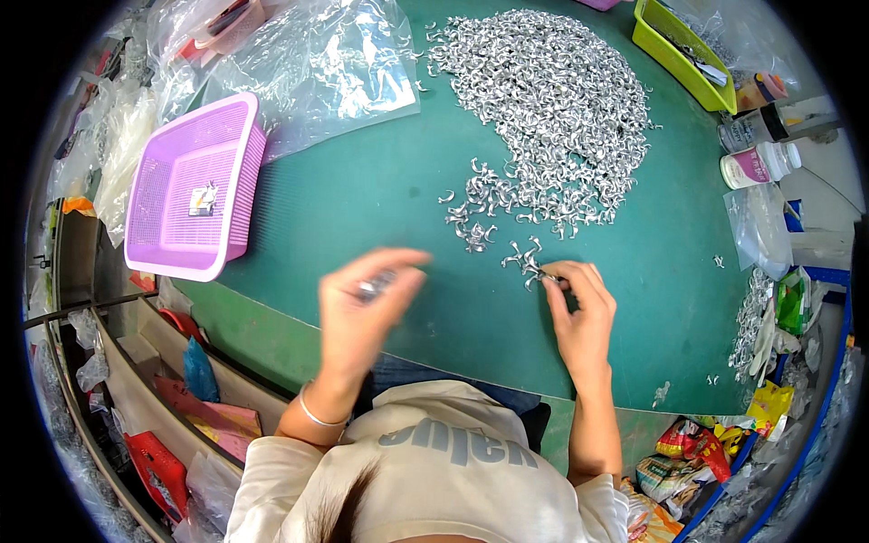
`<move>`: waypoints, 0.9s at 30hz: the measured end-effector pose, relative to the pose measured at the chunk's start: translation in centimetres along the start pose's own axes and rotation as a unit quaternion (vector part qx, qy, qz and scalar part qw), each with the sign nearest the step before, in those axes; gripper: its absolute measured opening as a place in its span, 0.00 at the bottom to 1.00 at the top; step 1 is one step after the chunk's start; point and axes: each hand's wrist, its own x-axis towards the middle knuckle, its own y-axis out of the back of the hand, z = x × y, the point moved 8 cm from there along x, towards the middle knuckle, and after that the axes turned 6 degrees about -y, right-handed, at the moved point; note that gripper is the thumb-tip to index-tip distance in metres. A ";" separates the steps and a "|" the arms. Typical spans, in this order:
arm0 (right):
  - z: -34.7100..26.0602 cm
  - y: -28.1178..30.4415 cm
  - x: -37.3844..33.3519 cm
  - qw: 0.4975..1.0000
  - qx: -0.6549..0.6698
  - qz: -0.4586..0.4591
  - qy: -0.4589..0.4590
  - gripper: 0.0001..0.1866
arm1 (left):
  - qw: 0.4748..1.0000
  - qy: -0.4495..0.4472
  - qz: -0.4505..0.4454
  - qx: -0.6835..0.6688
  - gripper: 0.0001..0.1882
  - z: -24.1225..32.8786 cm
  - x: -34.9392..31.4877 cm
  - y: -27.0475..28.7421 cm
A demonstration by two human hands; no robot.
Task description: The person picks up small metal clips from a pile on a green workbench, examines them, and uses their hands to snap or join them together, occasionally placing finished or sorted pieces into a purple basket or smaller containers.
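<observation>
A big heap of small, curved, silvery metal pieces (552, 100) covers the far middle of the green table (362, 195). Nearer to me a few of these pieces (522, 257) lie apart from the heap. My right hand (582, 317) is beside them, with thumb and fingers pinched on one small metal piece at the edge of this group. Over the near left part of the tabletop, my left hand (362, 303) is curled around several silvery pieces (374, 286); it is slightly blurred.
A pink-purple plastic basket (244, 185) with a small item inside stands at the left, next to a clear plastic bag (339, 77). A yellow-green tray (674, 59) and a white jar (756, 165) are at the far right. More metal pieces (753, 312) line the right edge.
</observation>
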 end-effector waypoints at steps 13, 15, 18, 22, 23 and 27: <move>-1.4 -0.5 2.8 0.983 -0.178 -0.001 0.052 0.10 | 0.978 0.005 -0.201 0.047 0.06 -2.2 -2.0 -6.9; -0.6 -1.5 2.9 0.976 -0.207 -0.015 0.063 0.09 | 0.979 -0.001 -0.201 0.047 0.06 -2.3 -2.1 -6.9; -0.6 -0.5 2.5 0.989 -0.136 0.004 0.050 0.08 | 0.980 0.020 -0.194 0.042 0.07 -2.4 -2.1 -6.8; -1.1 0.1 0.6 0.983 0.132 -0.077 -0.104 0.07 | 0.988 0.031 -0.149 -0.003 0.08 -2.4 -1.9 -6.4; -1.1 -0.2 -0.1 0.971 0.185 -0.091 -0.124 0.07 | 0.988 0.037 -0.146 -0.017 0.08 -2.1 -1.9 -6.5; -1.4 -0.8 -2.4 0.921 0.323 -0.133 -0.172 0.07 | 0.982 -0.041 -0.184 0.009 0.10 -0.5 -2.0 -7.2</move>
